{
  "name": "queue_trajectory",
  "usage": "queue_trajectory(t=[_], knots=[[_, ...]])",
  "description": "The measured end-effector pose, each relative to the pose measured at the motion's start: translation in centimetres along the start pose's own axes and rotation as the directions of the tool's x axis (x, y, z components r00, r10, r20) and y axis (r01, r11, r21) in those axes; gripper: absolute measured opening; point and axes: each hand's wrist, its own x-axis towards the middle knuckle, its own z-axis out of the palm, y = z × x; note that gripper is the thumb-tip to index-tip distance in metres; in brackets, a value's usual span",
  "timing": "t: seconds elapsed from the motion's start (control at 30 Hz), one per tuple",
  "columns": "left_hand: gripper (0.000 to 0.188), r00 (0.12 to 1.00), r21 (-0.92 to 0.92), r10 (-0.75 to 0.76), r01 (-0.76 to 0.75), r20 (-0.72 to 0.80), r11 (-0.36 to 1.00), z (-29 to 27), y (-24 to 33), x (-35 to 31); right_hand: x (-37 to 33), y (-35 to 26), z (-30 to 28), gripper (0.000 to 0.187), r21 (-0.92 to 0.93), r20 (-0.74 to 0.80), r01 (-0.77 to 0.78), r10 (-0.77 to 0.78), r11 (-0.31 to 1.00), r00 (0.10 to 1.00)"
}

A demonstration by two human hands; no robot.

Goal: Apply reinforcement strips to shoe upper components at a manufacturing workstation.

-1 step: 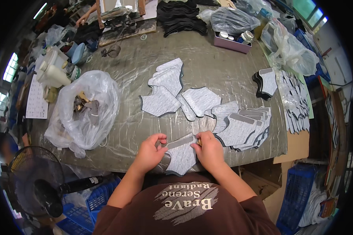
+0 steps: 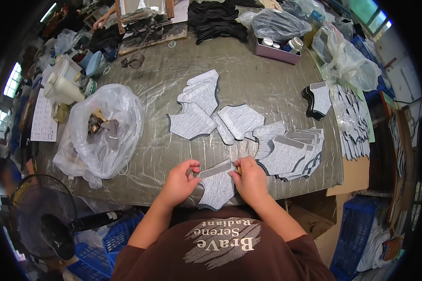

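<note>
At the table's near edge lies a cut piece of heathered light-grey fabric (image 2: 219, 189) with dark edging and a darker grey strip (image 2: 216, 170) along its upper edge. My left hand (image 2: 182, 181) is closed at the piece's left end, thumb against its edge and fingers curled; a bit of dark grey shows between them. My right hand (image 2: 251, 180) pinches the upper right corner, where a small yellowish bit shows beside the thumb. Just beyond my right hand lies a fanned stack of similar pieces with strips (image 2: 286, 154). Plain grey pieces (image 2: 192, 122) overlap in the table's middle.
An open clear plastic bag (image 2: 131, 112) with brownish scraps stands at left, near bottles (image 2: 65, 89). A purple box (image 2: 279, 54) of jars and black stacked pieces (image 2: 218, 23) are at the back. A small stack (image 2: 320, 98) sits far right. A fan (image 2: 42, 215) stands lower left.
</note>
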Motion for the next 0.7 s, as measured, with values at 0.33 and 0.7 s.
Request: queue_trajectory(t=[0.33, 0.7], knots=[[0.033, 0.949, 0.224, 0.179, -0.239, 0.260, 0.945, -0.7, 1.1, 0.0, -1.2, 1.9, -0.2, 0.015, -0.009, -0.066, 0.261, -0.261, 0.965, 0.963], [0.032, 0.922, 0.362, 0.209, -0.326, 0.326, 0.873, -0.3, 2.1, 0.6, -3.4, 3.1, -0.8, 0.023, 0.324, -0.097, 0.557, -0.559, 0.765, 0.824]])
